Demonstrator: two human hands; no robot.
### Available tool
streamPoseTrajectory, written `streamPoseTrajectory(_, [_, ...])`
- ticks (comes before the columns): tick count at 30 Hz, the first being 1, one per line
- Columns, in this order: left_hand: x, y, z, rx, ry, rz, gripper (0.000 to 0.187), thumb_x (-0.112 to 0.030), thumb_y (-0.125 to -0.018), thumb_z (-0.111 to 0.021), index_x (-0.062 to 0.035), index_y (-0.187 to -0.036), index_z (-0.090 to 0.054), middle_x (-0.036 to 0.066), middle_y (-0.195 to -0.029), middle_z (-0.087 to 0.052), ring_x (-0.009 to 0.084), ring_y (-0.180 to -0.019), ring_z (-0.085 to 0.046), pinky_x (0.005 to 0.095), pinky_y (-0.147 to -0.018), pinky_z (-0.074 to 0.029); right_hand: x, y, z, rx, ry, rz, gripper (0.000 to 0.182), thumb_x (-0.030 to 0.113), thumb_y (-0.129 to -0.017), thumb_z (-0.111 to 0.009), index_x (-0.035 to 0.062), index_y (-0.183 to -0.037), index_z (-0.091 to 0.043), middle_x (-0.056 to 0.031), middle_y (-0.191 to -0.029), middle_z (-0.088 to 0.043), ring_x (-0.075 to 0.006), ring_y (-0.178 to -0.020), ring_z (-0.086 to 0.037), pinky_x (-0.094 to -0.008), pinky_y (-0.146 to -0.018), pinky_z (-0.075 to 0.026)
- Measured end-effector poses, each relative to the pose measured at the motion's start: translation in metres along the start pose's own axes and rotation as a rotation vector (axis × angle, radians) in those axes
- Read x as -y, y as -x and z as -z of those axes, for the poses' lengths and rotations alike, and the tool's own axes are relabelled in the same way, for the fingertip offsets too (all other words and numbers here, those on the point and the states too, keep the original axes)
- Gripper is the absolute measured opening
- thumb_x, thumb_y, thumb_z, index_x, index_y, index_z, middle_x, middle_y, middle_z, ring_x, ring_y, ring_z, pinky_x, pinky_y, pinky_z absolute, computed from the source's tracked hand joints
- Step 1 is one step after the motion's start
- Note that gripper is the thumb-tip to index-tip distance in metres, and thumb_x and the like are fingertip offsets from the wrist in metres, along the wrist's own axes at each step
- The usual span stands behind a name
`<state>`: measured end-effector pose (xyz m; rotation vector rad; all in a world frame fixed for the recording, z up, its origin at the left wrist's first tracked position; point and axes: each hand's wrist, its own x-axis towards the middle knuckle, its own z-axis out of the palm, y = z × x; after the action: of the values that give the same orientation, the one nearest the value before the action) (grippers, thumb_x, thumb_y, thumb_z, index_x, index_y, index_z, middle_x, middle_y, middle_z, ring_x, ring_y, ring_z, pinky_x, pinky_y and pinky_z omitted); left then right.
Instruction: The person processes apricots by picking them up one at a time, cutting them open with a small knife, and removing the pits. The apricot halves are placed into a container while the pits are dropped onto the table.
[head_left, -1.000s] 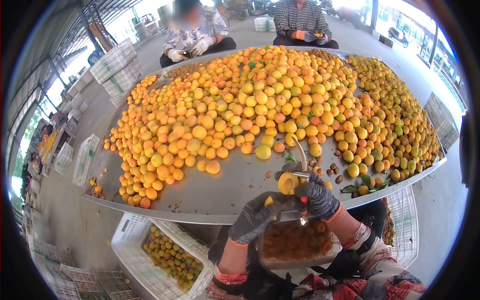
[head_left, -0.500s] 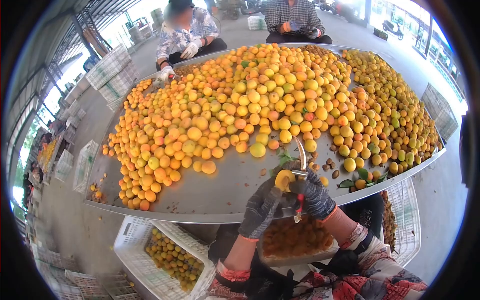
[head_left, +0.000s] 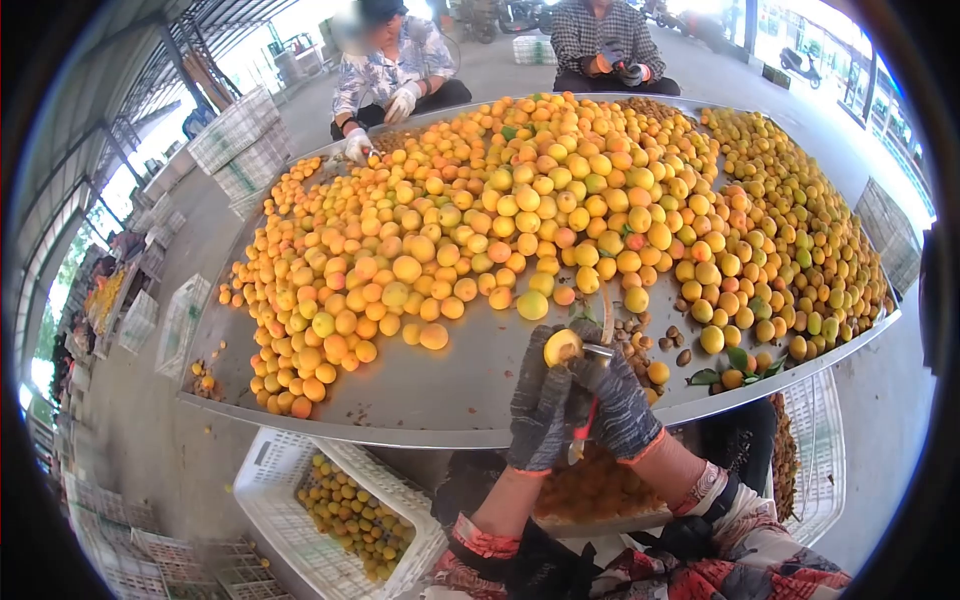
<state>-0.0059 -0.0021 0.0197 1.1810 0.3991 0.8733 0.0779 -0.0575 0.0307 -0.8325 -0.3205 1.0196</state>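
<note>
In the head view, my left hand (head_left: 538, 408), in a dark grey knit glove, holds a cut apricot (head_left: 562, 347) over the front of the metal table (head_left: 450, 400). Its pale inner side shows. My right hand (head_left: 622, 402), gloved alike, is closed round a red-handled tool (head_left: 584, 420) with a metal part (head_left: 598, 351) touching the fruit's right side. Both hands are close together. Just beyond them lies a big heap of whole apricots (head_left: 470, 215). Brown pits (head_left: 683, 356) are scattered right of my right hand.
Two people, in a floral shirt (head_left: 425, 60) and a checked shirt (head_left: 600, 45), sit across the table. Below its front edge are a white crate of fruit (head_left: 265, 475), a container of orange halves (head_left: 600, 480) and another white crate (head_left: 820, 450).
The view has shifted slightly. Both hands have drawn closer together and the cut apricot has turned, with its opening now facing up more. The tool remains in my right hand.
</note>
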Motion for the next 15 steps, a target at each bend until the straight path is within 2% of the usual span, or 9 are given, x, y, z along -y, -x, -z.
streamPoseTrajectory(2, [0.004,-0.003,0.002,-0.054,0.075,0.035,0.049,-0.031,-0.089,-0.048,-0.0009,-0.126,-0.035,0.009,-0.118,-0.047,0.0154,-0.103,-0.047,0.0301,-0.09,-0.04,0.007,0.009,-0.008,-0.006,0.165,0.011,0.036,0.014,-0.081,-0.061,0.0058,-0.114,-0.048,-0.0036,-0.097,-0.055,-0.0111,-0.084,-0.054,-0.0243,-0.071,-0.047])
streamPoseTrajectory(4, [0.007,-0.017,0.003,-0.149,0.541,0.108,0.049,-0.044,-0.087,-0.045,-0.0063,-0.118,-0.046,0.009,-0.107,-0.052,0.0183,-0.095,-0.05,0.0317,-0.083,-0.041,0.004,0.012,-0.007,-0.013,0.331,0.023,0.037,0.013,-0.079,-0.061,0.0058,-0.113,-0.049,-0.0016,-0.091,-0.057,-0.0098,-0.078,-0.055,-0.0237,-0.068,-0.048])
streamPoseTrajectory(5, [0.013,-0.025,0.007,-0.302,0.521,0.197,0.054,-0.054,-0.085,-0.037,-0.0081,-0.111,-0.049,0.01,-0.101,-0.054,0.0226,-0.093,-0.051,0.0379,-0.08,-0.043,-0.001,0.014,-0.002,0.012,0.314,0.014,0.038,0.013,-0.08,-0.062,0.0058,-0.114,-0.049,-0.0014,-0.091,-0.057,-0.01,-0.078,-0.056,-0.0234,-0.068,-0.047])
streamPoseTrajectory(6, [0.016,-0.027,0.014,-0.304,0.52,0.195,0.054,-0.054,-0.085,-0.037,-0.0081,-0.111,-0.049,0.01,-0.101,-0.054,0.0226,-0.093,-0.051,0.0379,-0.08,-0.043,-0.006,0.014,0.003,0.039,0.299,0.005,0.038,0.012,-0.08,-0.062,0.0058,-0.115,-0.049,-0.0012,-0.091,-0.057,-0.0103,-0.078,-0.056,-0.0232,-0.068,-0.047])
streamPoseTrajectory(8, [0.021,-0.031,0.032,-0.303,0.685,0.347,0.052,-0.052,-0.086,-0.033,-0.0083,-0.108,-0.05,0.011,-0.096,-0.055,0.0259,-0.091,-0.051,0.0431,-0.078,-0.043,-0.006,0.011,0.005,0.046,0.223,0.166,0.035,0.011,-0.081,-0.06,0.006,-0.114,-0.05,-0.0011,-0.089,-0.057,-0.011,-0.077,-0.056,-0.0235,-0.065,-0.048])
streamPoseTrajectory(9, [0.041,-0.03,0.049,-0.095,0.824,0.317,0.052,-0.052,-0.086,-0.033,-0.0082,-0.105,-0.051,0.011,-0.094,-0.055,0.0272,-0.089,-0.052,0.0441,-0.076,-0.044,0.007,0.013,-0.002,0.034,0.154,0.134,0.039,0.01,-0.08,-0.061,0.0055,-0.116,-0.048,-0.0021,-0.09,-0.057,-0.0119,-0.076,-0.057,-0.0243,-0.063,-0.048])
streamPoseTrajectory(12, [0.017,-0.022,0.024,-0.273,0.621,0.427,0.055,-0.055,-0.086,-0.033,-0.0076,-0.105,-0.052,0.009,-0.095,-0.056,0.0253,-0.085,-0.054,0.0401,-0.072,-0.046,0.02,-0.001,0.0,-0.021,0.057,0.162,0.043,0.014,-0.08,-0.061,0.0059,-0.119,-0.045,-0.0013,-0.085,-0.055,-0.0111,-0.068,-0.055,-0.0235,-0.054,-0.046])
streamPoseTrajectory(14, [0.014,-0.02,0.021,-0.252,0.726,0.453,0.048,-0.051,-0.087,-0.036,-0.008,-0.105,-0.05,0.008,-0.093,-0.056,0.0228,-0.083,-0.055,0.0356,-0.066,-0.049,0.032,-0.011,-0.005,0.086,-0.084,0.357,0.045,0.019,-0.079,-0.061,0.0068,-0.12,-0.045,0.0011,-0.076,-0.051,-0.0094,-0.059,-0.049,-0.0224,-0.046,-0.041])
streamPoseTrajectory(15, [0.013,-0.019,0.02,-0.235,0.83,0.476,0.042,-0.046,-0.089,-0.039,-0.0084,-0.104,-0.049,0.007,-0.092,-0.056,0.0204,-0.082,-0.055,0.0311,-0.06,-0.051,0.039,-0.012,-0.015,0.028,-0.105,0.323,0.031,0.017,-0.081,-0.056,0.0041,-0.109,-0.05,0.0013,-0.06,-0.044,-0.0107,-0.047,-0.042,-0.0238,-0.04,-0.035])
